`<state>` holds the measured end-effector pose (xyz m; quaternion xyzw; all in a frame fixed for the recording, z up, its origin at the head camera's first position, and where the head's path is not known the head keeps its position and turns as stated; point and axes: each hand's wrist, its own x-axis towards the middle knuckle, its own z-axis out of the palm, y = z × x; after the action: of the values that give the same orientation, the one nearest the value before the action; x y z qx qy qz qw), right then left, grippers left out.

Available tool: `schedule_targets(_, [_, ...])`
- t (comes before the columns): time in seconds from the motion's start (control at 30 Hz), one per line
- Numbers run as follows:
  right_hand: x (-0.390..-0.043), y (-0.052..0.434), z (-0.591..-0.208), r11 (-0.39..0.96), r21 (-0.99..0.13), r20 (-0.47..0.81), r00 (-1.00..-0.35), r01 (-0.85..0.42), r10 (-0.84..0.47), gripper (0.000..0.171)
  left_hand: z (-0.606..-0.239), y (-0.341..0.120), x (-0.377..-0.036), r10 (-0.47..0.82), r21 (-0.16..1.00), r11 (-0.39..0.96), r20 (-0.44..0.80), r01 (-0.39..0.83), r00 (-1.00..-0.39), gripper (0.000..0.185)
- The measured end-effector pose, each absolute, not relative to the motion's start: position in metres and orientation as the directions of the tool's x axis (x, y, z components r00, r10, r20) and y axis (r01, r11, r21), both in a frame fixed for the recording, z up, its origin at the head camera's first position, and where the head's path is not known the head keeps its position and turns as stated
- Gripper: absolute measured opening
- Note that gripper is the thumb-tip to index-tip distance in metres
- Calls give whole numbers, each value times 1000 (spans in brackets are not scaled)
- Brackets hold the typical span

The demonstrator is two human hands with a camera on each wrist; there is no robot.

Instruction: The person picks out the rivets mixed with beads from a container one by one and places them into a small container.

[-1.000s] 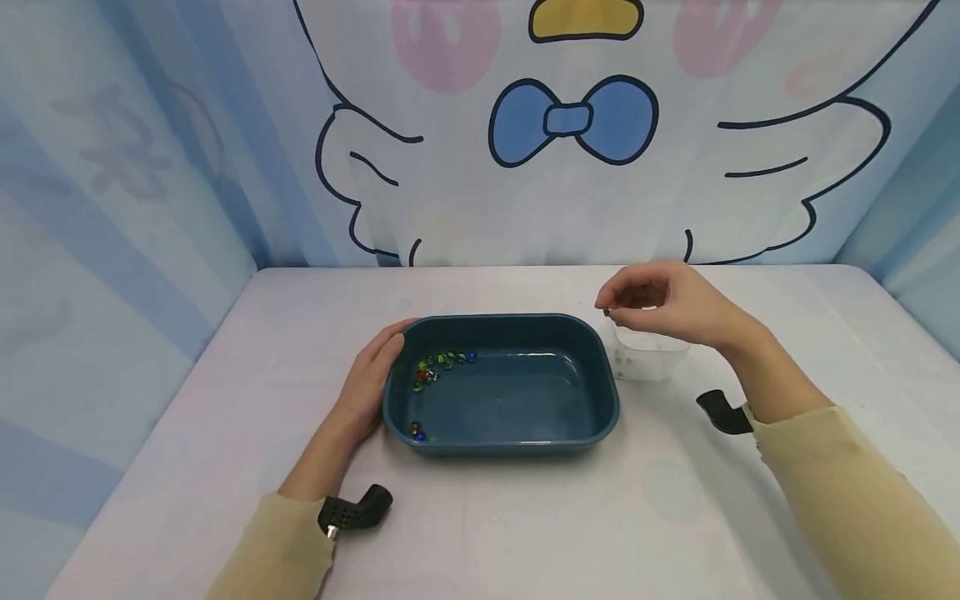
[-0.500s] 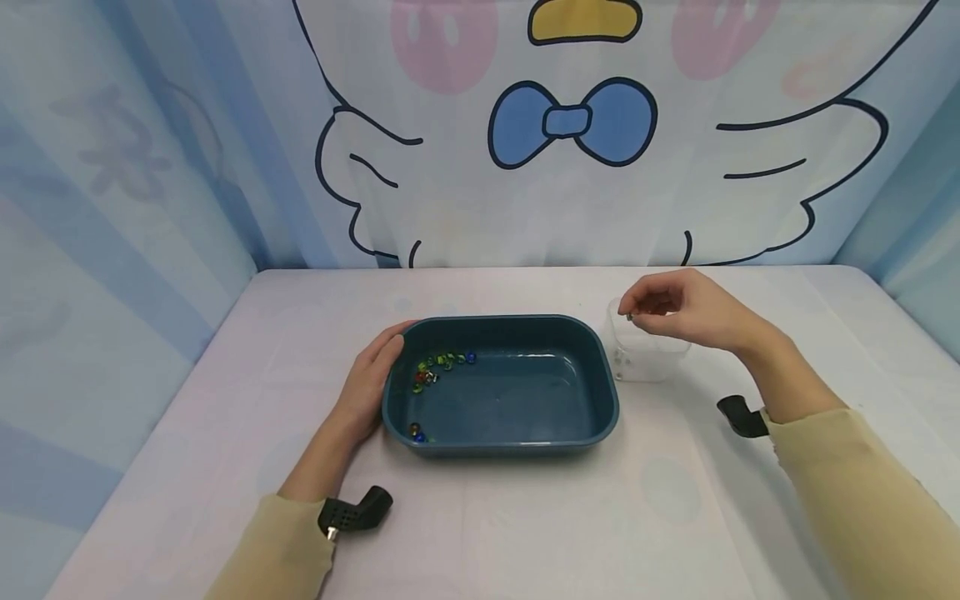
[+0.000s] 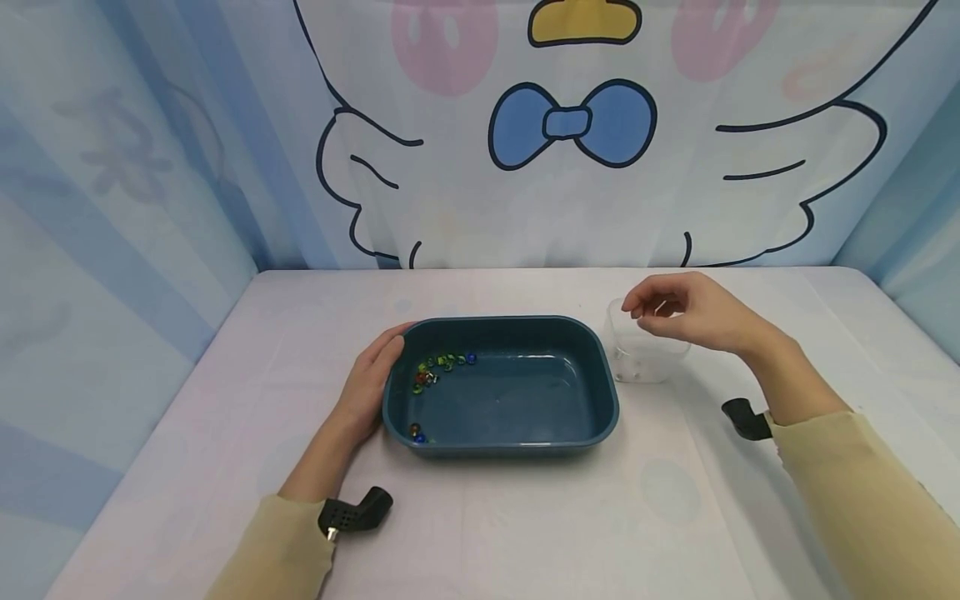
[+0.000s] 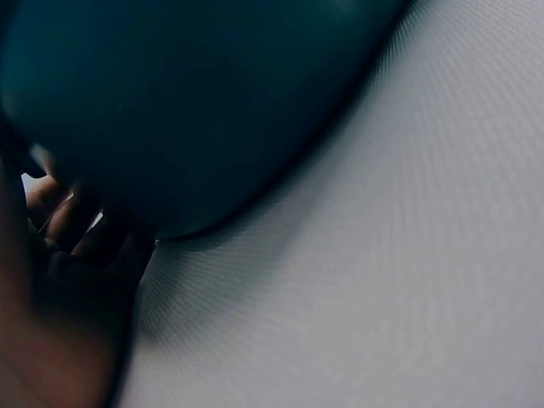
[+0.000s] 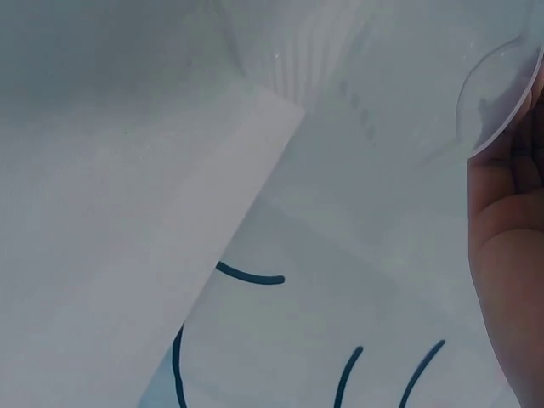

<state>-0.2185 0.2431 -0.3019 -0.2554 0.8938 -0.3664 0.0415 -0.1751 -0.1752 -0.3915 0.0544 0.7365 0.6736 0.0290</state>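
A dark blue rectangular basin (image 3: 525,400) stands mid-table in the head view, with several coloured glass marbles (image 3: 446,361) lying along its left side. My left hand (image 3: 369,375) holds the basin's left end, thumb at the rim and fingers around the outer wall. In the left wrist view those fingers (image 4: 72,217) are dark beneath the basin wall. Over a clear plastic box (image 3: 645,367) is my right hand (image 3: 693,310), its thumb and fingertips apart and no marble visible between them. A few small marbles show faintly through the box. The right wrist view catches only part of this hand (image 5: 510,238).
Both things stand on a white-covered table (image 3: 540,525), the box just right of the basin. A printed curtain (image 3: 450,192) hangs behind the table's back edge, and another curtain (image 3: 135,250) runs down the left.
My right hand has moved right to above the clear box. The small dark marble pinched in its fingertips is no longer there, and the fingers have parted. My left hand stays put.
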Motion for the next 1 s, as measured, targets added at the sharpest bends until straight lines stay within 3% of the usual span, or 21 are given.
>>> schedule_targets(0.63, [-219, 227, -287, 512, -680, 181, -797, -524, -576, 16, -391, -175, -175, 114, 995, 93, 20, 31, -993, 47])
schedule_targets(1.0, [-221, 210, -268, 507, -702, 157, -803, -500, -574, 19, -390, -174, -176, 113, 994, 104, 8, 20, -994, 48])
